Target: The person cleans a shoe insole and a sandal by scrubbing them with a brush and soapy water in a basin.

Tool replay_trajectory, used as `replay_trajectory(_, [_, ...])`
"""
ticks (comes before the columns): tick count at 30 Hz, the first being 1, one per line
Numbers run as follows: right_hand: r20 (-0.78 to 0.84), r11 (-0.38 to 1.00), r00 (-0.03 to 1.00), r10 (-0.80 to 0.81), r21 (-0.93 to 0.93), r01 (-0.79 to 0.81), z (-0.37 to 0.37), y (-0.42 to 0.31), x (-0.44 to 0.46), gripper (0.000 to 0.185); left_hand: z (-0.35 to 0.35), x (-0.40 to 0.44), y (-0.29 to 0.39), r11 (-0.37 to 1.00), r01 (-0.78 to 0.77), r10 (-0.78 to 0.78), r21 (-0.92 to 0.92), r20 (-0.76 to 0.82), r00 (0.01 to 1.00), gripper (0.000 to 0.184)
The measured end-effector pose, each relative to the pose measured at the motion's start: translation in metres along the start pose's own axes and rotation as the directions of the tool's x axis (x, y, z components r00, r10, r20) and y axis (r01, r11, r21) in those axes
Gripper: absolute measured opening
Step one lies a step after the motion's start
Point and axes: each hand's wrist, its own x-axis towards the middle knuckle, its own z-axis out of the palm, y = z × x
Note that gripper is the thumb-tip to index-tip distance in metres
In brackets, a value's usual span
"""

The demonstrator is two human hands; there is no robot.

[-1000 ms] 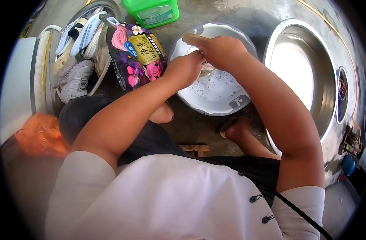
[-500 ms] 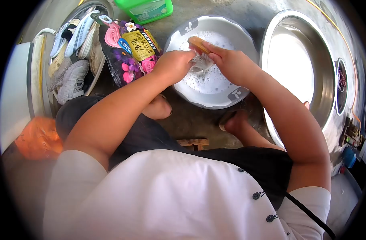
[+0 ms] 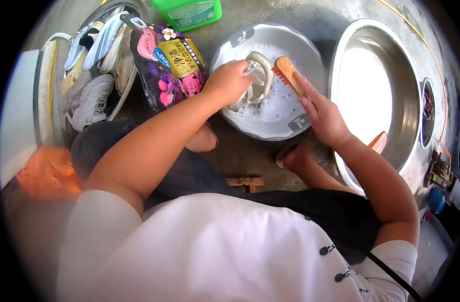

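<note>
My left hand (image 3: 229, 83) is closed on a wet, whitish shoe (image 3: 260, 75), held tilted over the left side of a white basin (image 3: 303, 45). Sudsy water with bubbles lies in the basin. In my right hand (image 3: 323, 111) is a scrubbing brush (image 3: 289, 75) with a wooden back and red bristles. The bristles face the shoe, a small gap apart from it. My left fingers hide part of the shoe.
A large metal tub (image 3: 411, 100) stands at right, with a reddish object (image 3: 378, 142) at its near side. At left are a flowered detergent bag (image 3: 159, 93), a green container (image 3: 210, 20) and several shoes (image 3: 93, 103). An orange bag (image 3: 49, 173) lies lower left.
The shoe has come up into view in my left hand and turned. My right hand has drawn the brush to the right and toward me, away from my left hand.
</note>
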Motion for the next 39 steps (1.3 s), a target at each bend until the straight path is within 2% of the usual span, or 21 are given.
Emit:
replay_trajectory(1, [0.032, 0.999, 0.999, -0.009, -0.046, 0.01, 0.004, 0.0, -0.005, 0.052, -0.001, 0.005, -0.002, 0.993, 0.114, -0.115, -0.03, -0.03, 0.993, 0.028])
replay_trajectory(3, [0.078, 0.993, 0.997, -0.026, -0.115, 0.034, 0.015, -0.004, -0.006, 0.055, 0.002, 0.006, -0.006, 0.991, 0.126, -0.128, -0.039, -0.059, 0.99, 0.032])
replay_trajectory(4, [0.091, 0.99, 0.995, -0.033, -0.137, 0.046, 0.02, -0.007, 0.0, 0.055, 0.006, 0.003, -0.005, 0.993, 0.096, -0.098, -0.064, -0.035, 0.995, 0.029])
replay_trajectory(5, [0.098, 0.982, 0.994, 0.04, -0.19, -0.02, 0.026, -0.01, 0.015, 0.056, 0.011, -0.001, -0.003, 0.994, 0.064, -0.065, -0.086, -0.01, 0.998, 0.029])
replay_trajectory(6, [0.093, 0.967, 0.99, 0.111, -0.239, -0.086, 0.033, -0.015, 0.032, 0.057, 0.02, -0.005, -0.001, 0.995, 0.077, -0.081, -0.067, -0.063, 0.995, 0.027])
replay_trajectory(9, [0.044, 0.95, 0.996, 0.081, -0.304, -0.064, 0.051, -0.028, 0.087, 0.053, 0.008, -0.002, -0.012, 0.996, 0.082, -0.082, 0.034, -0.01, 0.997, 0.025])
replay_trajectory(10, [0.043, 0.951, 0.995, 0.086, -0.3, -0.069, 0.05, -0.031, 0.095, 0.053, 0.005, -0.002, -0.018, 0.996, 0.035, -0.03, 0.077, -0.065, 0.997, 0.023])
replay_trajectory(15, [0.193, 0.858, 0.98, -0.054, -0.492, 0.145, 0.027, -0.033, 0.111, 0.041, 0.007, -0.01, -0.004, 0.985, -0.02, 0.002, 0.17, 0.102, 0.995, 0.02])
replay_trajectory(17, [0.22, 0.846, 0.973, -0.074, -0.503, 0.178, 0.025, -0.034, 0.109, 0.041, 0.011, -0.015, 0.008, 0.979, -0.036, -0.002, 0.199, 0.188, 0.982, 0.019])
replay_trajectory(19, [0.271, 0.876, 0.962, 0.039, -0.473, 0.098, 0.018, -0.034, 0.107, 0.042, 0.005, -0.016, 0.01, 0.979, -0.056, 0.011, 0.195, 0.223, 0.975, 0.018])
replay_trajectory(22, [0.197, 0.922, 0.979, -0.058, -0.365, 0.128, -0.004, -0.024, 0.077, 0.045, 0.001, -0.014, 0.01, 0.973, -0.107, 0.046, 0.205, 0.28, 0.959, 0.019])
replay_trajectory(26, [0.291, 0.897, 0.956, 0.024, -0.428, 0.108, -0.019, -0.024, 0.017, 0.05, 0.009, -0.012, -0.002, 0.995, -0.079, 0.064, 0.063, 0.215, 0.974, 0.02])
replay_trajectory(28, [0.143, 0.919, 0.987, 0.071, -0.394, -0.009, -0.007, -0.016, 0.003, 0.054, 0.01, -0.014, 0.002, 0.977, -0.208, 0.187, 0.053, 0.266, 0.946, 0.021])
replay_trajectory(29, [0.141, 0.92, 0.987, 0.075, -0.393, -0.014, -0.003, -0.012, 0.002, 0.054, 0.015, -0.02, 0.008, 0.976, -0.211, 0.189, 0.053, 0.27, 0.944, 0.021])
replay_trajectory(31, [0.244, 0.845, 0.963, 0.119, -0.534, 0.031, 0.015, -0.034, 0.016, 0.052, 0.024, -0.033, 0.023, 0.967, -0.25, 0.222, 0.049, 0.319, 0.922, 0.022])
replay_trajectory(32, [0.313, 0.838, 0.916, 0.253, -0.544, -0.046, 0.017, -0.051, 0.031, 0.047, 0.028, -0.034, 0.02, 0.944, -0.321, 0.277, 0.073, 0.348, 0.896, 0.023])
replay_trajectory(33, [0.308, 0.839, 0.917, 0.254, -0.542, -0.05, 0.022, -0.048, 0.042, 0.047, 0.029, -0.034, 0.024, 0.943, -0.325, 0.281, 0.075, 0.35, 0.894, 0.023])
replay_trajectory(35, [0.429, 0.886, 0.877, 0.215, -0.464, 0.01, 0.033, -0.032, 0.058, 0.042, 0.029, -0.037, 0.033, 0.891, -0.446, 0.349, 0.088, 0.496, 0.795, 0.02])
replay_trajectory(36, [0.424, 0.887, 0.879, 0.217, -0.462, 0.004, 0.036, -0.018, 0.059, 0.042, 0.031, -0.04, 0.036, 0.888, -0.451, 0.352, 0.088, 0.5, 0.791, 0.02])
replay_trajectory(38, [0.59, 0.871, 0.786, 0.185, -0.469, 0.147, 0.034, 0.016, 0.056, 0.041, 0.034, -0.043, 0.037, 0.871, -0.437, 0.216, 0.226, 0.624, 0.751, 0.016])
replay_trajectory(39, [0.595, 0.874, 0.782, 0.185, -0.463, 0.145, 0.027, 0.023, 0.048, 0.041, 0.032, -0.044, 0.034, 0.873, -0.434, 0.211, 0.223, 0.629, 0.748, 0.016])
